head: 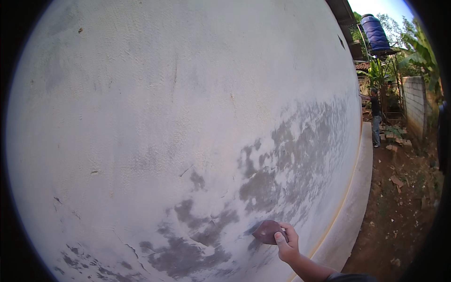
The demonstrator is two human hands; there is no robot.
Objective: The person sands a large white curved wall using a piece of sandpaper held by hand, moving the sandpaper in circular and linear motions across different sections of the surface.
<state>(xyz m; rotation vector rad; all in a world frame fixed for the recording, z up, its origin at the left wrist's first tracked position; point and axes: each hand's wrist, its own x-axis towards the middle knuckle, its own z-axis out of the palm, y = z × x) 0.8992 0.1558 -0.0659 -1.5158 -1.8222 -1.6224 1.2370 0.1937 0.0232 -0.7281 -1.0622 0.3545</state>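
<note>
A white painted, plastered wall [148,116] fills most of the view, with grey patches of bare render low down and to the right. My right hand [289,243] reaches in from the lower right and grips a dark reddish-brown piece [266,232], which looks like folded sandpaper, between thumb and fingers. The piece is at the wall beside the grey patches; whether it touches the surface is hard to tell. Cracks and lifted paint edges show to the left of it. My left hand is out of view.
A pale concrete ledge [347,225] runs along the wall's foot, beside brown soil [391,211] with rubble. Farther off, a person [375,112] stands at the wall. Behind are a blue water tank [375,33] on a metal stand and a block wall [413,105].
</note>
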